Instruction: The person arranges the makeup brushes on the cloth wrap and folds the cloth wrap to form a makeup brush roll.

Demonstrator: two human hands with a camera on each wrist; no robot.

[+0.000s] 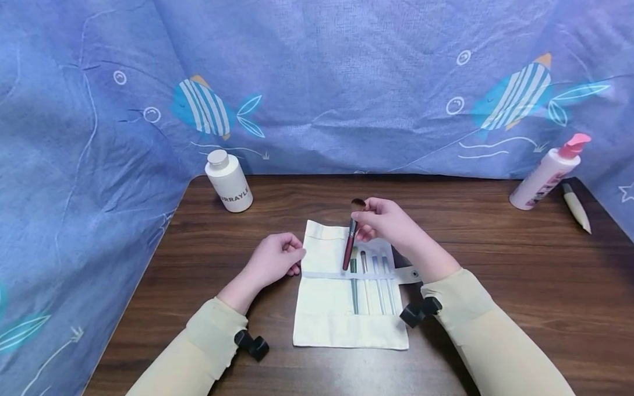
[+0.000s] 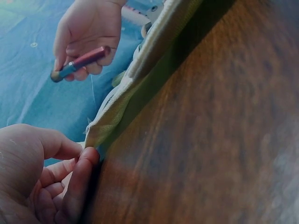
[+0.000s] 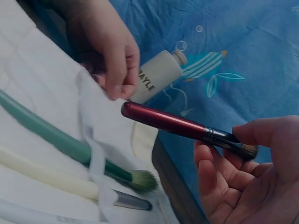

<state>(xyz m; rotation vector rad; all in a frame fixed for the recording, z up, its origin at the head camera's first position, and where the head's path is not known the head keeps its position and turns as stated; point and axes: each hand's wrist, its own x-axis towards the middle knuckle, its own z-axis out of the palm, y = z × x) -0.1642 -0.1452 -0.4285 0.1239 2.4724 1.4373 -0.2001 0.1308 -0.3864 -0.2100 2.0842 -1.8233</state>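
Observation:
My right hand (image 1: 383,223) pinches a makeup brush (image 3: 163,120) by its dark ferrule, near the bristles. The brush has a dark red handle, which points down over a white cloth brush roll (image 1: 326,302). With thumb and fingers, my left hand (image 1: 274,259) pinches the roll's left edge, seen close in the left wrist view. Several brushes lie side by side in the roll's right half under a cross strap, among them a green one (image 3: 56,137) and a cream-handled one (image 3: 51,175). A snap tab (image 1: 407,274) sticks out at the roll's right side.
A white bottle (image 1: 235,186) stands at the back left of the brown wooden table (image 1: 193,249). At the back right are a pump bottle (image 1: 544,178) with a pink top and a pale pointed object (image 1: 576,209). A blue fish-print cloth (image 1: 345,104) hangs behind.

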